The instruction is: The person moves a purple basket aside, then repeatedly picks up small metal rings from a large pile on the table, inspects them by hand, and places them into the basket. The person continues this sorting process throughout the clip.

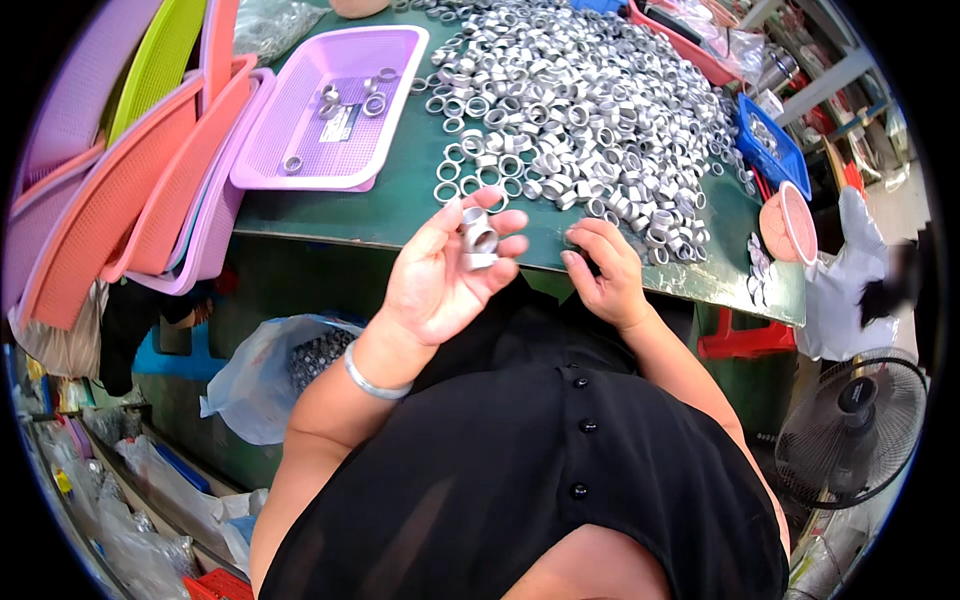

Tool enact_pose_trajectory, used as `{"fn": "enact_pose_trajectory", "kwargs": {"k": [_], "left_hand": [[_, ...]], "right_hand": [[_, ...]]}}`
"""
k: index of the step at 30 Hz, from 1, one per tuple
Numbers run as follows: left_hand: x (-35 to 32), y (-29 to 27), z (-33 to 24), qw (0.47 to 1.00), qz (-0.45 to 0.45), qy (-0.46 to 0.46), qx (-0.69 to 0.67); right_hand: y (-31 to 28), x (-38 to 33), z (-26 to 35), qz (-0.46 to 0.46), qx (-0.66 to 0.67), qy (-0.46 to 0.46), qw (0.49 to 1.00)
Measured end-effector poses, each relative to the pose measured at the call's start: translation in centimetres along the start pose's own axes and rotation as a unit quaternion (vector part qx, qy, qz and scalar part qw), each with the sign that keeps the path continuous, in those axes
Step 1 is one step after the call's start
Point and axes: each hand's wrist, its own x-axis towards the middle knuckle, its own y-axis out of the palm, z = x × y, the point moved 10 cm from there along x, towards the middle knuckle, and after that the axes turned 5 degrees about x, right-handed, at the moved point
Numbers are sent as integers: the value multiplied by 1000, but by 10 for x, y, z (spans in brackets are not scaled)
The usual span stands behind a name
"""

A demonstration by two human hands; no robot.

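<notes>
Several grey metal rings (480,238) rest in my left hand (440,270), palm up, its fingers half curled about them. My right hand (610,270) is at the near edge of the green table, thumb and forefinger curled toward each other. Whatever is between those fingertips, if anything, is too small to make out. Just beyond both hands spreads a big heap of like metal rings (590,110), with loose ones along its near side. Left of the heap, a purple plastic basket (255,150) holds a few rings.
Stacked colored baskets (150,190) lean at the left. A blue basket (790,165) and a small pink basket (790,225) are at the right, near flat metal pieces (758,270). Below are a plastic bag of dark parts (265,370), a red stool (745,335) and a fan (850,430).
</notes>
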Motion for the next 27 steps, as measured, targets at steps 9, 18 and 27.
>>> {"fn": "enact_pose_trajectory", "kwargs": {"k": [9, 18, 27], "left_hand": [[-6, 21, -163, 747, -217, 250, 577], [3, 79, -135, 122, -172, 296, 932], [45, 19, -27, 217, -161, 101, 957]], "right_hand": [[-4, 1, -17, -27, 30, 33, 999], [13, 30, -17, 78, -224, 16, 971], [10, 10, -15, 112, -105, 25, 988]]}}
